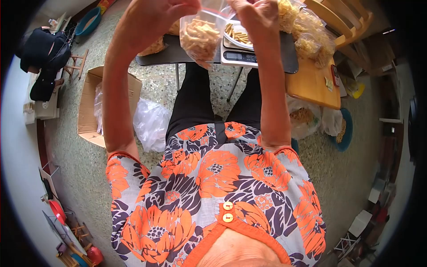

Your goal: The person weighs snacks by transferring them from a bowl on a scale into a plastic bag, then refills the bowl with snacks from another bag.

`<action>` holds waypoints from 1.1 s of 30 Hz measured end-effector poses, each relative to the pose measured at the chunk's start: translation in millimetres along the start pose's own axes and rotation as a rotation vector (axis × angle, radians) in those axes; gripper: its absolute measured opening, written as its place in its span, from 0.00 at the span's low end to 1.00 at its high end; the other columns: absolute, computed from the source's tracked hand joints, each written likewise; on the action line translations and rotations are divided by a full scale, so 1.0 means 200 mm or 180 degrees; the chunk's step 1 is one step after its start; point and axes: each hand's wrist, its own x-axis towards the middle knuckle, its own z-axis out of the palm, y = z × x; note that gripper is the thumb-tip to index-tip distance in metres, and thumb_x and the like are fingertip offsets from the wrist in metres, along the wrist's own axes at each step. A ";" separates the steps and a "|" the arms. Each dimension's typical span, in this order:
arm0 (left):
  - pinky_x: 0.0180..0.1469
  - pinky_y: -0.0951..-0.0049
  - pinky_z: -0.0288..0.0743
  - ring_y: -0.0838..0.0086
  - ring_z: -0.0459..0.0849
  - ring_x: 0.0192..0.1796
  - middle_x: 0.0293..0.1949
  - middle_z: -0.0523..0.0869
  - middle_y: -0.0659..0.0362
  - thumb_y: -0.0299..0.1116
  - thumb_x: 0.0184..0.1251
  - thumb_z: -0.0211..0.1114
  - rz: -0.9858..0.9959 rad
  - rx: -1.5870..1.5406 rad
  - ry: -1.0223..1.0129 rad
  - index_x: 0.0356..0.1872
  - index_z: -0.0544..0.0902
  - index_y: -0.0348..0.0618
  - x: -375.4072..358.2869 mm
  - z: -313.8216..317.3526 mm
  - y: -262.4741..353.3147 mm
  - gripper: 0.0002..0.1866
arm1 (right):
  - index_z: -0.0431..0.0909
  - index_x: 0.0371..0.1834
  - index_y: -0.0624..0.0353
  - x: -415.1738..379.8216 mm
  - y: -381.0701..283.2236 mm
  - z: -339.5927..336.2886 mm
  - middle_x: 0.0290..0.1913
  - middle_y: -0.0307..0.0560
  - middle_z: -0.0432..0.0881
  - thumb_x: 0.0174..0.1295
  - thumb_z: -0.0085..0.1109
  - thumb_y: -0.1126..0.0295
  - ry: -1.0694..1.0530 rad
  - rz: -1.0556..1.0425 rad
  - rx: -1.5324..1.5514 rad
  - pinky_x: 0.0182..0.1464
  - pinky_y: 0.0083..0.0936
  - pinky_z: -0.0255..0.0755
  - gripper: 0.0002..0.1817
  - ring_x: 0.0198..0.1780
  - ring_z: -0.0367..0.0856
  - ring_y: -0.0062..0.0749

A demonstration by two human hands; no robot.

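A clear plastic bag [202,38] of pale yellow snack sticks hangs above the near edge of a dark table [160,58]. At the top of the view, my left hand [175,9] has its fingers closed on the bag's upper left side. My right hand [258,15] is closed at the bag's upper right edge; its fingertips are partly cut off by the frame. Just right of the bag, a white digital scale [242,57] bears a white bowl [247,43] with several snack sticks in it. My right forearm hides part of the scale.
Filled snack bags [311,40] lie on a wooden chair [311,89] at right. More filled bags [153,48] sit at the table's left. On the floor stand an open cardboard box [91,115] and a plastic bag [151,124]. A blue basin [344,133] is at right.
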 end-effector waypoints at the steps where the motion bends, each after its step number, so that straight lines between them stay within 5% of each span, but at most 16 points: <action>1: 0.39 0.75 0.77 0.73 0.84 0.35 0.33 0.87 0.59 0.29 0.65 0.68 -0.0001 -0.0002 0.0005 0.36 0.88 0.39 -0.03 0.00 -0.07 0.05 | 0.81 0.25 0.64 0.01 0.07 0.03 0.20 0.35 0.79 0.61 0.60 0.71 -0.0213 -0.0140 0.0482 0.24 0.20 0.66 0.09 0.20 0.73 0.15; 3: 0.43 0.75 0.75 0.74 0.82 0.39 0.36 0.83 0.60 0.29 0.68 0.67 0.0143 0.0113 -0.0173 0.38 0.85 0.36 -0.09 0.09 -0.31 0.06 | 0.82 0.27 0.66 0.06 0.26 0.10 0.21 0.36 0.80 0.61 0.60 0.70 -0.0191 -0.0369 0.0177 0.26 0.20 0.68 0.09 0.23 0.75 0.16; 9: 0.42 0.78 0.74 0.77 0.81 0.38 0.36 0.82 0.61 0.25 0.68 0.66 -0.0275 0.0187 -0.0171 0.38 0.85 0.35 -0.19 0.16 -0.42 0.04 | 0.83 0.30 0.66 0.10 0.44 0.22 0.22 0.41 0.83 0.59 0.63 0.68 -0.0273 -0.0731 -0.0088 0.29 0.23 0.73 0.10 0.24 0.78 0.21; 10: 0.41 0.74 0.73 0.71 0.81 0.36 0.34 0.82 0.58 0.26 0.66 0.68 -0.0292 0.0157 -0.0088 0.37 0.85 0.37 -0.18 0.14 -0.39 0.03 | 0.85 0.32 0.66 0.12 0.41 0.21 0.23 0.43 0.85 0.60 0.66 0.66 -0.0273 -0.1018 -0.0389 0.30 0.25 0.75 0.11 0.23 0.80 0.23; 11: 0.40 0.70 0.72 0.64 0.81 0.34 0.32 0.82 0.56 0.26 0.63 0.69 -0.0315 0.0146 -0.0019 0.35 0.85 0.39 -0.19 0.15 -0.39 0.03 | 0.85 0.32 0.66 0.13 0.44 0.21 0.23 0.43 0.85 0.60 0.66 0.66 -0.0260 -0.1003 -0.0388 0.30 0.25 0.75 0.11 0.23 0.80 0.23; 14: 0.38 0.71 0.72 0.69 0.80 0.33 0.30 0.81 0.58 0.25 0.62 0.70 -0.0416 0.0041 0.0025 0.35 0.86 0.39 -0.20 0.15 -0.37 0.03 | 0.86 0.33 0.63 0.15 0.42 0.20 0.25 0.46 0.85 0.58 0.67 0.63 -0.0410 -0.0816 -0.0404 0.33 0.29 0.77 0.12 0.25 0.83 0.29; 16: 0.37 0.73 0.72 0.73 0.80 0.33 0.30 0.81 0.60 0.25 0.61 0.71 -0.0511 -0.0029 0.0107 0.36 0.88 0.39 -0.20 0.15 -0.33 0.04 | 0.82 0.26 0.64 0.17 0.35 0.16 0.21 0.40 0.80 0.58 0.60 0.70 -0.0838 -0.0500 -0.0276 0.28 0.23 0.71 0.08 0.25 0.77 0.19; 25: 0.41 0.75 0.76 0.72 0.82 0.36 0.34 0.82 0.58 0.22 0.59 0.71 -0.0647 -0.0107 0.0069 0.37 0.88 0.37 -0.20 0.11 -0.28 0.05 | 0.83 0.31 0.63 0.22 0.19 -0.02 0.23 0.39 0.80 0.63 0.64 0.64 -0.1302 0.0139 0.0191 0.29 0.23 0.72 0.12 0.24 0.78 0.21; 27: 0.40 0.75 0.76 0.72 0.82 0.36 0.34 0.82 0.58 0.21 0.59 0.71 -0.0706 -0.0069 0.0068 0.36 0.87 0.36 -0.20 0.12 -0.26 0.05 | 0.84 0.35 0.62 0.27 0.26 -0.10 0.24 0.40 0.82 0.63 0.64 0.63 -0.0804 -0.0473 -0.0372 0.31 0.22 0.73 0.11 0.26 0.79 0.20; 29: 0.44 0.75 0.76 0.74 0.83 0.40 0.35 0.83 0.60 0.18 0.60 0.70 -0.0655 0.0050 0.0097 0.37 0.87 0.37 -0.19 0.12 -0.23 0.06 | 0.85 0.37 0.61 0.30 0.30 -0.20 0.26 0.41 0.84 0.64 0.65 0.62 -0.0853 -0.0391 -0.0904 0.33 0.22 0.74 0.12 0.29 0.81 0.21; 31: 0.43 0.75 0.76 0.74 0.83 0.39 0.35 0.83 0.59 0.17 0.59 0.69 -0.0579 0.0125 0.0198 0.37 0.87 0.37 -0.20 0.14 -0.21 0.06 | 0.86 0.34 0.61 0.31 0.42 -0.25 0.26 0.45 0.85 0.59 0.67 0.63 -0.0742 -0.1037 -0.1313 0.36 0.29 0.77 0.11 0.29 0.84 0.30; 33: 0.38 0.72 0.78 0.68 0.83 0.34 0.34 0.83 0.56 0.19 0.60 0.70 -0.0636 0.0585 0.0400 0.36 0.86 0.37 -0.19 0.16 -0.19 0.05 | 0.87 0.35 0.57 0.30 0.45 -0.29 0.28 0.45 0.85 0.60 0.68 0.63 -0.0864 -0.0929 -0.1533 0.38 0.31 0.77 0.09 0.31 0.85 0.33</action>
